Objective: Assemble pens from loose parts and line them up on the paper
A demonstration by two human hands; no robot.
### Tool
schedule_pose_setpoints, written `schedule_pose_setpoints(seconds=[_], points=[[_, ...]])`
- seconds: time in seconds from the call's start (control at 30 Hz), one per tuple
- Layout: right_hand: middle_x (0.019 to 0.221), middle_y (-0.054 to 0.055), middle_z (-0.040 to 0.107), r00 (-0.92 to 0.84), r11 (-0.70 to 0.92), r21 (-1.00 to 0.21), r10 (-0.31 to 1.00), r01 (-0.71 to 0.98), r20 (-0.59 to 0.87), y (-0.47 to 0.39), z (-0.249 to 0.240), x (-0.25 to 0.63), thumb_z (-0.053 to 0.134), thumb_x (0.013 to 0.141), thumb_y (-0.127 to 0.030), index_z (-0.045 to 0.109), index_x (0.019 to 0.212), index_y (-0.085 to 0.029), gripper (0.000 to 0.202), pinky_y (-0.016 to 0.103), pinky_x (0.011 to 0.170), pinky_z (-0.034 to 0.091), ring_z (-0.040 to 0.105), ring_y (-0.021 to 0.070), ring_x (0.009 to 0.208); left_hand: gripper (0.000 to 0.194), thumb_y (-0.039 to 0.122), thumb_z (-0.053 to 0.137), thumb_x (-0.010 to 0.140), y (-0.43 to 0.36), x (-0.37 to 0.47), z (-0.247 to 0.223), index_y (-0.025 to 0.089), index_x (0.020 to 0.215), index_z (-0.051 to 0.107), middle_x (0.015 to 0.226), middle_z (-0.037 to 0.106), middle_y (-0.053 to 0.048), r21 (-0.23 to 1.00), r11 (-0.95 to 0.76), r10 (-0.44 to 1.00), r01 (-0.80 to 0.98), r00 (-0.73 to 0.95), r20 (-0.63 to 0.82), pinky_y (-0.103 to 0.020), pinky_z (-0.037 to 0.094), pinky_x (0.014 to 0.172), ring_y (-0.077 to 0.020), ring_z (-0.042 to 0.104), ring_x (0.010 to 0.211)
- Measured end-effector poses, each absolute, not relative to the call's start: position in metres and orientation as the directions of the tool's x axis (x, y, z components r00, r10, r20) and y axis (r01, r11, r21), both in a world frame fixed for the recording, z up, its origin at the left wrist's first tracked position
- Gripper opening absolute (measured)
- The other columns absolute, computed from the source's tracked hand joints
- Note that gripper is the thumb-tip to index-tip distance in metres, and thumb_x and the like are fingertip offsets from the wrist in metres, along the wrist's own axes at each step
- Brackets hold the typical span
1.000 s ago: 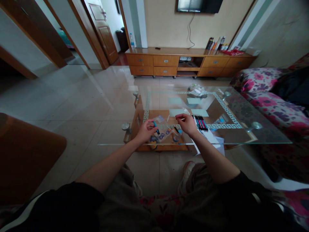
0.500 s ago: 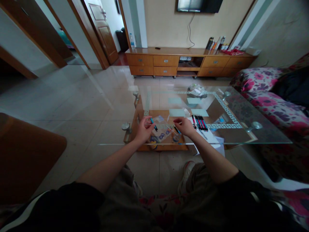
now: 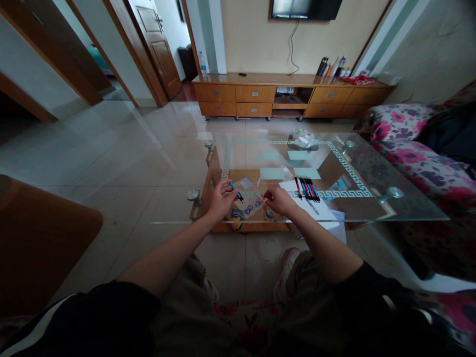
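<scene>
My left hand (image 3: 222, 200) pinches a blue and black pen (image 3: 236, 192) above the left part of the glass table (image 3: 238, 161); the pen slants down to the right. To its right, my right hand (image 3: 279, 200) is closed low over the glass. A thin pale stick shows at its fingertips, beside something small and dark, but I cannot make out what is held. Between the hands lies a clear plastic packet (image 3: 251, 206) with blue labels. Right of my right hand, several red, blue and black pens (image 3: 308, 189) lie in a row on white paper (image 3: 324, 213).
Another loose pen (image 3: 313, 207) lies on the paper. At the table's far side is a bowl-like thing with a plastic bag (image 3: 304, 139). A wooden cabinet (image 3: 255, 93) stands along the wall, and a flowered sofa (image 3: 416, 158) is at the right.
My right hand has moved a little left and down, its fingers now closed where a dark piece lay on the glass. My left hand keeps the pen, nearly still.
</scene>
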State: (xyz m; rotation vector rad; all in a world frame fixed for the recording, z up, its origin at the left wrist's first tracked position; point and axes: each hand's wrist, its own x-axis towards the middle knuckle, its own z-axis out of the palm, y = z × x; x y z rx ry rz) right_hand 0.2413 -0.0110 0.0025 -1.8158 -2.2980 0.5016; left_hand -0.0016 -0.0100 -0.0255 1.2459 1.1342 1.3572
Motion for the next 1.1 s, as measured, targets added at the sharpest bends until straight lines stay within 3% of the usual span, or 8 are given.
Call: schedule_pose_setpoints(seconds=[0.17,0.3,0.47,0.63,0.77,1.1], points=[[0.096,0.007,0.073,-0.256,0.207,-0.356,0.962,0.911,-0.094,-0.011,-0.001,0.237,0.062,0.081,-0.012,0.072,0.104,-0.016,0.025,0.022,0.074,0.043,0.064,0.0163,0.084,0.036,0.033,0.071,0.081,-0.012,-0.001,-0.024,0.020,0.112,0.058,0.087,0.068,-0.003,0.996,-0.090,0.995,-0.016,0.051,0.091,-0.031,0.059,0.066,-0.0151,0.068,0.069],[0.097,0.008,0.072,-0.252,0.201,-0.327,0.960,0.923,-0.120,-0.011,-0.001,0.237,0.058,0.084,-0.011,0.071,0.103,-0.016,0.024,0.024,0.078,0.044,0.064,0.0178,0.087,0.045,0.033,0.073,0.079,-0.013,0.000,-0.023,0.021,0.119,0.056,0.089,0.068,-0.003,0.996,-0.089,0.992,-0.010,0.085,0.089,-0.032,0.059,0.067,-0.0166,0.069,0.072],[0.119,0.013,0.062,-0.252,0.239,-0.235,0.967,0.942,-0.027,-0.014,0.001,0.238,0.054,0.091,-0.016,0.067,0.122,-0.018,0.034,0.029,0.094,0.043,0.057,0.0234,0.110,0.036,0.033,0.071,0.081,-0.012,-0.001,-0.026,0.019,0.112,0.061,0.091,0.068,-0.004,0.986,-0.151,0.984,0.071,0.105,0.143,-0.030,0.056,0.071,-0.0162,0.067,0.075],[0.123,0.013,0.054,-0.256,0.251,-0.136,0.966,0.958,-0.026,-0.014,0.001,0.237,0.052,0.094,-0.018,0.062,0.132,-0.026,0.040,0.035,0.101,0.041,0.049,0.0267,0.117,0.031,0.032,0.071,0.081,-0.011,-0.003,-0.028,0.018,0.108,0.062,0.087,0.067,-0.003,0.970,-0.209,0.970,0.123,0.152,0.190,-0.028,0.053,0.071,-0.0157,0.066,0.078],[0.121,0.013,0.053,-0.259,0.251,-0.147,0.965,0.957,-0.040,-0.014,0.002,0.236,0.055,0.094,-0.023,0.065,0.128,-0.027,0.036,0.035,0.100,0.042,0.049,0.0266,0.116,0.031,0.033,0.071,0.080,-0.012,-0.002,-0.030,0.018,0.106,0.062,0.088,0.066,-0.004,0.977,-0.183,0.972,0.109,0.169,0.163,-0.028,0.053,0.069,-0.0160,0.066,0.077],[0.114,0.018,0.060,-0.221,0.206,-0.133,0.969,0.970,-0.113,-0.019,0.010,0.227,0.055,0.093,-0.030,0.074,0.099,-0.015,0.025,0.033,0.089,0.048,0.057,0.0283,0.110,0.033,0.033,0.072,0.081,-0.012,-0.002,-0.033,0.019,0.108,0.063,0.089,0.066,-0.004,0.979,-0.171,0.969,0.114,0.198,0.146,-0.029,0.054,0.070,-0.0163,0.066,0.078]])
